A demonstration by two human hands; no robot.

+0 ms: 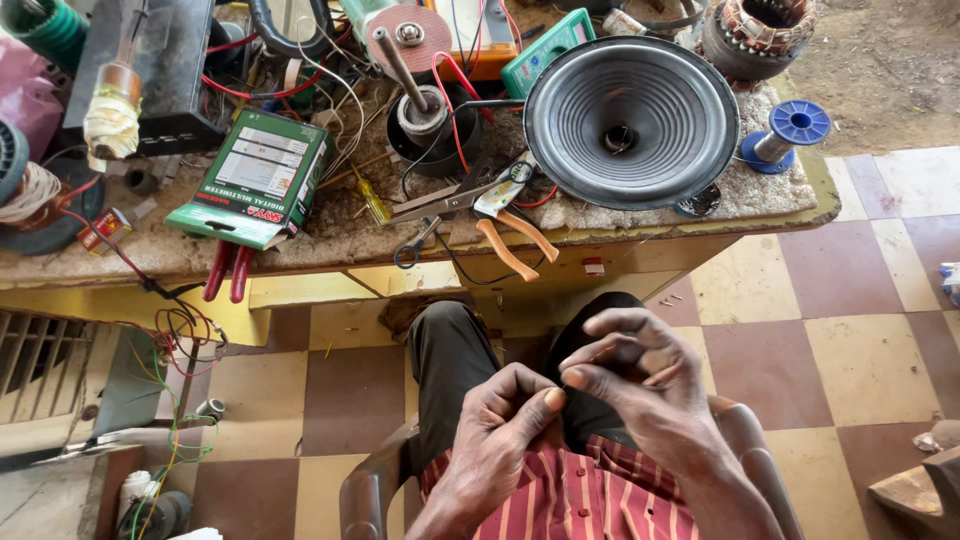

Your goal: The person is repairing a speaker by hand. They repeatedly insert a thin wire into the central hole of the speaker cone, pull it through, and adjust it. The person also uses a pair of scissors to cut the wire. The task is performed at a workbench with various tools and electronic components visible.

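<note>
Over the lap, the left hand and right hand meet, fingers pinching a thin dark wire between their tips, below the desk edge.

Both bare hands meet above the seated person's lap: the left hand curled, thumb pressed to fingertips, the right hand arched over it, fingers pinched together at their tips.

Pretty cluttered yellow workbench: big speaker cone far right, blue wire spool beside it, green box on the left, orange-handled pliers and what look like scissors at the near edge.
</note>
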